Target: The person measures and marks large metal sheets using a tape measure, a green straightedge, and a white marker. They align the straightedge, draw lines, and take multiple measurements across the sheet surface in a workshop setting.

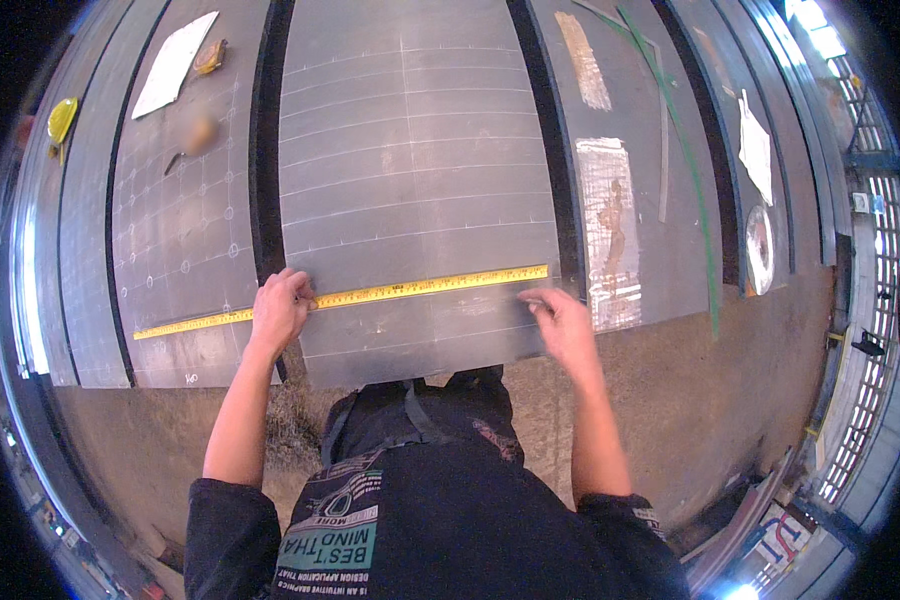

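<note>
A yellow measuring strip (400, 291) with dark graduations lies across a grey metal plate (420, 120) marked with thin white lines. My left hand (281, 312) is closed on the strip near the plate's left edge, its fingers pressed together over it. The strip runs on past that hand over the gap and onto the left plate (205, 270). Just below the strip's right end is my right hand (562, 322), low over the plate, thumb and fingers drawn together. Whatever those fingers hold, if anything, is too small to make out.
The left plate bears small circled marks, a white sheet (175, 65) and a brownish-yellow object (210, 57). A yellow hard hat (62, 118) lies farther left. On the right are a scraped pale patch (608, 235), a green strip (685, 160) and a tape roll (760, 250). Dark gaps separate the plates.
</note>
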Tool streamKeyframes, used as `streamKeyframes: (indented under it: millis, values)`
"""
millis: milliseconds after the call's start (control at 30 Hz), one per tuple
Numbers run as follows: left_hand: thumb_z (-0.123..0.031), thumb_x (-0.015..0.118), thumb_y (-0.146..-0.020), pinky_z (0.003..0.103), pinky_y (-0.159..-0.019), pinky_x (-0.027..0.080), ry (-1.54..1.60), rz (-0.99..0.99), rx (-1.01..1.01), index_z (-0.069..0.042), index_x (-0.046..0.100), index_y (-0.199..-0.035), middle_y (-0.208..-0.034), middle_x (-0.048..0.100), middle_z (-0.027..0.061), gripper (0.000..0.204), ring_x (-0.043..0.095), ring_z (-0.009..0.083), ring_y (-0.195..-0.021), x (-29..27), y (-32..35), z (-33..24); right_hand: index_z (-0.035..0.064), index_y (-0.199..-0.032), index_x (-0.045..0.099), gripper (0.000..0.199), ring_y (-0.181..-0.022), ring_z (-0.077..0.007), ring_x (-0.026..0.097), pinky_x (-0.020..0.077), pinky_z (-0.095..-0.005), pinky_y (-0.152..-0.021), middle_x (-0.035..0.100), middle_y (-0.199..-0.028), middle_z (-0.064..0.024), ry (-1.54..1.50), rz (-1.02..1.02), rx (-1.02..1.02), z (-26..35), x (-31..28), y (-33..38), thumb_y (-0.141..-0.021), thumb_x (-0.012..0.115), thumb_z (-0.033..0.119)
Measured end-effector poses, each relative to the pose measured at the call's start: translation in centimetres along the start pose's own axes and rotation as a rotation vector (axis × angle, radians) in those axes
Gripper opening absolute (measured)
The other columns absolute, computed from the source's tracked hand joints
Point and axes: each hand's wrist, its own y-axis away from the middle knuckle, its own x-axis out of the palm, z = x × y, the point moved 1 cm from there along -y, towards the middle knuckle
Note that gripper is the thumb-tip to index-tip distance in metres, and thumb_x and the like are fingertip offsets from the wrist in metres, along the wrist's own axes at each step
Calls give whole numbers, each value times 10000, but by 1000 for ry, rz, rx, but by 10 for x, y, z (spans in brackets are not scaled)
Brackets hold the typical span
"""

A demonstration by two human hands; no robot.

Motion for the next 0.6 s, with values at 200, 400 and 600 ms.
streamKeyframes:
  millis: [200, 400, 600]
  values:
    - [-54, 753, -689, 453, -809, 485, 40, 25, 5, -38, 603, -814, -882, 596, 129, 196, 598, 360, -932, -3, 0, -2, 31, -1089, 702, 179, -926, -325, 688, 550, -384, -845, 677, -1018, -183, -160, -152, 161, 2, 39, 20, -926, 642, 75]
    - [-55, 756, -689, 445, -793, 481, 27, 65, -38, -39, 605, -813, -864, 584, 120, 196, 599, 354, -907, -3, -2, -1, 23, -1079, 702, 195, -871, -341, 674, 536, -424, -806, 663, -988, -182, -97, -230, 126, 23, 51, 12, -924, 663, 134]
    - [-50, 755, -697, 434, -781, 477, 24, 44, 5, -25, 598, -812, -855, 574, 122, 196, 599, 350, -891, 0, -3, 2, -20, -956, 649, 184, -827, -369, 692, 529, -468, -760, 696, -911, -197, -92, -232, 216, 22, 65, -5, -905, 672, 155]
